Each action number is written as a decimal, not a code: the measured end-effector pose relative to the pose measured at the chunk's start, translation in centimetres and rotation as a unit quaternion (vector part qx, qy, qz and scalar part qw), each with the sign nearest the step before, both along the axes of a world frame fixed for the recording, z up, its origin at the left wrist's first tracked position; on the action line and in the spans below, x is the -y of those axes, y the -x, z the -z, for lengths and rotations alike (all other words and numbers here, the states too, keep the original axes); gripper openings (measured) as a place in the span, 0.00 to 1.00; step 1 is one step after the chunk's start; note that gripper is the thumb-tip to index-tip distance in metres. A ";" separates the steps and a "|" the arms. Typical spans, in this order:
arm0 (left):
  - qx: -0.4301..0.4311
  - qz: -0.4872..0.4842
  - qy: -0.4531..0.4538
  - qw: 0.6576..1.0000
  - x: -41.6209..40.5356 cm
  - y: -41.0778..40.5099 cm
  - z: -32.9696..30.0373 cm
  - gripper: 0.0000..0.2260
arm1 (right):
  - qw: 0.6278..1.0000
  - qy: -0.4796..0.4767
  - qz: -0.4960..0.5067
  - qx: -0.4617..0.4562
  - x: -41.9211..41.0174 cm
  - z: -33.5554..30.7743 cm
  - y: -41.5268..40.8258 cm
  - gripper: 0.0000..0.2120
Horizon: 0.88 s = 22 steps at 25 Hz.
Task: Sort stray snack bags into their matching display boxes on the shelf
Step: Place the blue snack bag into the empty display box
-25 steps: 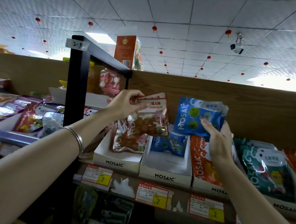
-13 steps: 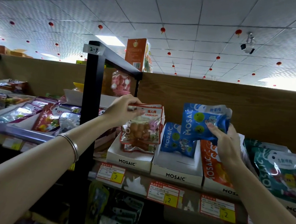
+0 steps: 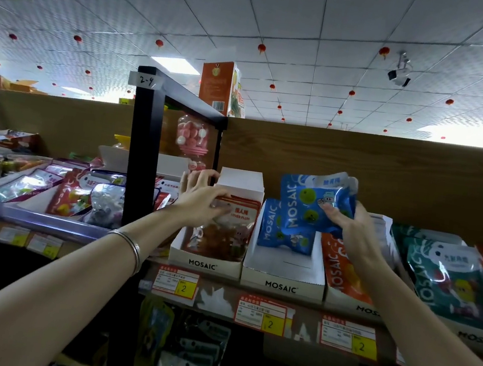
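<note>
My left hand (image 3: 202,203) rests on the top of a red plum snack bag (image 3: 226,231) that stands inside the leftmost white MOSAIC display box (image 3: 204,265). My right hand (image 3: 351,228) grips a blue MOSAIC snack bag (image 3: 313,201) held above the second white display box (image 3: 282,280). Another blue bag (image 3: 281,234) leans at the back of that second box. An orange bag (image 3: 342,270) fills the box right of it, partly hidden by my right arm.
Teal bags (image 3: 448,280) sit in a box at the right. A black shelf post (image 3: 143,151) stands left of the boxes, with mixed snack bags (image 3: 73,191) in trays beyond it. Yellow price tags (image 3: 271,319) line the shelf edge. More bags (image 3: 187,354) hang below.
My left hand has lowered the red plum bag into the leftmost box. My right hand keeps the blue bag raised, shifted slightly right. The view has moved closer to the shelf.
</note>
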<state>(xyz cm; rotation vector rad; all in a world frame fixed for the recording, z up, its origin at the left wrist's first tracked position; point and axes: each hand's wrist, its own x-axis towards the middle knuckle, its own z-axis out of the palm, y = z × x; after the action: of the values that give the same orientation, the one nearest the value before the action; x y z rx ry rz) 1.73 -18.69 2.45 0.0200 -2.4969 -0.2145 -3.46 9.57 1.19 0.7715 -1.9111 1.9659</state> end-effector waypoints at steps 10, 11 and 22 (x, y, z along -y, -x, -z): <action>0.095 -0.004 0.000 0.995 -0.1 1.8 2.1 0.27 | 1.000 -0.006 -0.010 -0.002 0.1 -0.1 0.3 0.15; 0.095 -0.002 0.005 0.995 -0.1 1.9 2.1 0.27 | 1.000 -0.009 -0.009 -0.002 0.1 0.0 0.4 0.15; 0.024 0.136 -0.056 0.989 -6.4 2.2 0.8 0.31 | 0.999 -0.037 -0.012 0.007 0.7 -0.2 0.1 0.21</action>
<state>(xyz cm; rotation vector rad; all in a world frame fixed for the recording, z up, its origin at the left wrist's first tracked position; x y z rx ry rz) -0.44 -12.28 1.65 -0.2733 -2.5264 -0.4720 -3.51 8.88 1.43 0.8069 -2.0015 1.9295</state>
